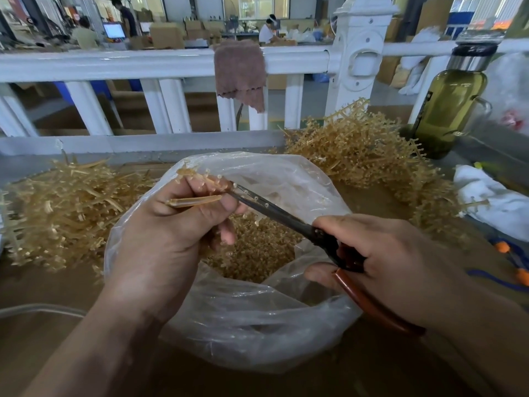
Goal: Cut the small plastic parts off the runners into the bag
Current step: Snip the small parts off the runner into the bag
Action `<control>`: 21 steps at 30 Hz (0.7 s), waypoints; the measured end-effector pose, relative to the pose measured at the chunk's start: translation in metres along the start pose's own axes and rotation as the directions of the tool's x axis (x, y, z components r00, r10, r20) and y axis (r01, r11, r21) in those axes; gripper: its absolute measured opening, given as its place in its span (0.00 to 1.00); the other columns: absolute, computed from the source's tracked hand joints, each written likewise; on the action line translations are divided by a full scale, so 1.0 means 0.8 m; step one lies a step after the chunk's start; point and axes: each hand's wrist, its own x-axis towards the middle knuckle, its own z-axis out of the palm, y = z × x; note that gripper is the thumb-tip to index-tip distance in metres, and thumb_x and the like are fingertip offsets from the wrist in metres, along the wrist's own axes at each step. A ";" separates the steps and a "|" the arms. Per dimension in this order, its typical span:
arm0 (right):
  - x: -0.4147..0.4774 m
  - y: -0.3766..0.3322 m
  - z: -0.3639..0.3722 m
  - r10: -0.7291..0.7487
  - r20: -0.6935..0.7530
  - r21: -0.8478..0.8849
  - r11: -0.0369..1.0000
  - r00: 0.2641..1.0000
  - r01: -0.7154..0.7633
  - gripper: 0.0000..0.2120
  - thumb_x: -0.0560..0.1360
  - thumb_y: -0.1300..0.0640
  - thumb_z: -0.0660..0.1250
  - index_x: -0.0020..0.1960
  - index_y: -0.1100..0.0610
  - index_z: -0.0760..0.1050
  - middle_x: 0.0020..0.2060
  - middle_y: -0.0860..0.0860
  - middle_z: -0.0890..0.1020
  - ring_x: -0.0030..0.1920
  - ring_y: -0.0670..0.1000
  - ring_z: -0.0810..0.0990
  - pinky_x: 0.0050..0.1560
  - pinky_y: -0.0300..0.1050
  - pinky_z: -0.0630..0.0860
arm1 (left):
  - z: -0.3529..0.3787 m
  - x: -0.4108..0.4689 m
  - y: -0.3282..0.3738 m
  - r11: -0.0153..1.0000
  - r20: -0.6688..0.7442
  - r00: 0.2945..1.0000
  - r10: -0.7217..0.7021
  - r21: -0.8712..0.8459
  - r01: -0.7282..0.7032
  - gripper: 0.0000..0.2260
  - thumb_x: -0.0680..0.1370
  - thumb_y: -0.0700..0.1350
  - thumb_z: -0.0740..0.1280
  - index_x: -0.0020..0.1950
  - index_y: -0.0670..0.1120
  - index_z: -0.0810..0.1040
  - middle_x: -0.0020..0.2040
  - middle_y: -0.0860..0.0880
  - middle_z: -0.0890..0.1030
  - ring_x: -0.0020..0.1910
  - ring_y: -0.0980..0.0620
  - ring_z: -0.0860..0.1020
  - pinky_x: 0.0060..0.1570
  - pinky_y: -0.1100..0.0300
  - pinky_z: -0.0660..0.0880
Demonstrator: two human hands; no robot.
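Observation:
My left hand grips an amber plastic runner with small parts on its branches, held over the open clear plastic bag. My right hand holds scissors with dark blades and brown handles; the blade tips reach the runner beside my left fingers, and a few small parts sit on the blade. Inside the bag lies a heap of cut amber parts.
A pile of bare runners lies to the left and a pile of runners with parts at the back right. A green bottle, white cloth, white railing with a brown towel stand behind.

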 end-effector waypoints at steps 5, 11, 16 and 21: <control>-0.002 -0.001 -0.001 0.015 -0.001 0.025 1.000 1.000 -0.015 0.25 0.72 0.29 0.61 0.56 0.47 0.77 0.39 0.41 0.78 0.38 0.42 0.77 0.38 0.41 0.72 | -0.001 -0.001 0.000 1.000 -0.004 1.000 -0.014 -0.004 0.014 0.05 0.66 0.46 0.77 0.37 0.52 0.83 0.36 0.49 0.84 0.28 0.53 0.76 0.31 0.62 0.71; -0.004 -0.001 -0.003 0.029 0.018 -0.004 1.000 0.999 -0.029 0.29 0.71 0.26 0.58 0.57 0.47 0.76 0.44 0.42 0.82 0.42 0.44 0.79 0.43 0.42 0.73 | 0.000 0.000 -0.002 0.999 -0.023 0.999 -0.035 0.003 0.035 0.03 0.70 0.42 0.74 0.39 0.50 0.83 0.36 0.48 0.84 0.28 0.53 0.76 0.29 0.64 0.72; -0.004 -0.003 -0.006 0.027 0.041 -0.006 1.000 0.999 -0.026 0.31 0.71 0.25 0.56 0.59 0.46 0.76 0.45 0.42 0.82 0.42 0.44 0.80 0.40 0.42 0.74 | -0.001 0.000 -0.001 0.999 -0.008 1.000 -0.029 0.018 0.030 0.06 0.67 0.44 0.78 0.39 0.52 0.83 0.37 0.48 0.84 0.28 0.53 0.77 0.30 0.63 0.73; -0.005 -0.004 -0.007 0.027 0.059 -0.007 1.000 0.998 -0.027 0.31 0.71 0.24 0.56 0.60 0.46 0.75 0.45 0.42 0.81 0.43 0.44 0.80 0.41 0.43 0.74 | -0.002 0.000 0.000 0.999 -0.002 1.000 -0.024 0.024 0.024 0.06 0.68 0.43 0.78 0.38 0.52 0.83 0.38 0.48 0.85 0.28 0.53 0.77 0.30 0.64 0.73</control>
